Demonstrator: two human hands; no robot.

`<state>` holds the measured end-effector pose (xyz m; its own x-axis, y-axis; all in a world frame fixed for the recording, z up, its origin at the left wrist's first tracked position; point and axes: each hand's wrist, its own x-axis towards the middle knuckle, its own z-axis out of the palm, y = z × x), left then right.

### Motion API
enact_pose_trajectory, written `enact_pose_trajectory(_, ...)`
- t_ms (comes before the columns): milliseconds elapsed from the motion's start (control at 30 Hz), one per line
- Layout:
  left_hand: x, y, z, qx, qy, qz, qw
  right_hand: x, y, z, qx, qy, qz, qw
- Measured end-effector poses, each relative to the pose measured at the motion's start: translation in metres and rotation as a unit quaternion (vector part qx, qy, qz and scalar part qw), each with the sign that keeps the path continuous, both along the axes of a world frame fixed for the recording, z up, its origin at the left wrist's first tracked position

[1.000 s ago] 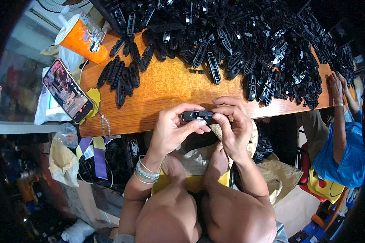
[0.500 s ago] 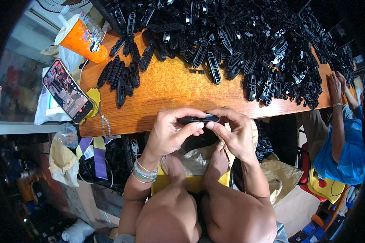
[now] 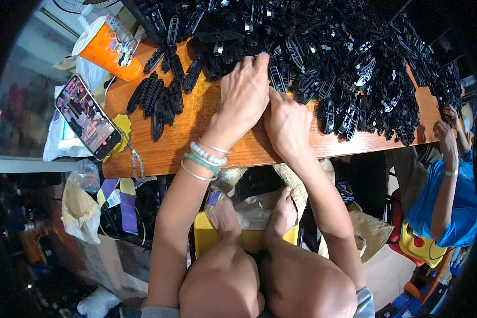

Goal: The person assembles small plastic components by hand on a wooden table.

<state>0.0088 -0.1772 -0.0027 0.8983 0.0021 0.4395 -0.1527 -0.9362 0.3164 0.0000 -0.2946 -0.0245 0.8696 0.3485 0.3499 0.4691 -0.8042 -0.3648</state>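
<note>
My left hand (image 3: 245,93) reaches forward to the near edge of a heap of black plastic parts (image 3: 334,47). Its fingers bend down and look closed, with their tips hidden behind the knuckles. Just right of it and a little nearer, my right hand (image 3: 290,119) is over the tabletop, fingers curled under. Whatever either hand holds is hidden. A long black slotted plastic piece (image 3: 279,78) lies directly beyond my right hand, at the front of the heap.
Several black pieces (image 3: 161,100) lie grouped at left on the wooden table (image 3: 196,132). A phone (image 3: 87,116) and an orange cup (image 3: 108,50) stand at the left edge. At far right, a person in blue (image 3: 434,196) has hands at the heap. My knees are below the table's edge.
Both hands have moved forward from the table's near edge to the heap. The black plastic piece held between them earlier no longer shows in my fingers.
</note>
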Motion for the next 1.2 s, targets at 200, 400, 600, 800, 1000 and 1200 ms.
enact_pose_trajectory(200,-0.016,0.015,-0.008,-0.103,0.008,0.005,0.995,-0.001,-0.009,-0.01,0.046,-0.035,0.016,0.998)
enact_pose_trajectory(400,-0.069,0.024,-0.004,-0.575,0.086,-0.064,0.811,-0.019,-0.028,-0.002,0.212,-0.018,0.076,0.974)
enact_pose_trajectory(600,-0.096,0.023,-0.006,-0.61,0.16,-0.058,0.774,-0.033,-0.037,0.011,0.32,-0.034,0.152,0.934)
enact_pose_trajectory(800,-0.105,0.022,-0.01,-0.6,0.142,-0.125,0.778,-0.041,-0.033,0.023,0.293,-0.004,0.178,0.939)
enact_pose_trajectory(1000,-0.111,0.016,-0.009,-0.625,0.147,-0.101,0.76,-0.052,-0.034,0.026,0.238,-0.027,0.159,0.958)
enact_pose_trajectory(1200,-0.113,0.007,-0.014,-0.642,0.121,-0.082,0.752,-0.059,-0.036,0.02,0.428,0.255,0.087,0.862)
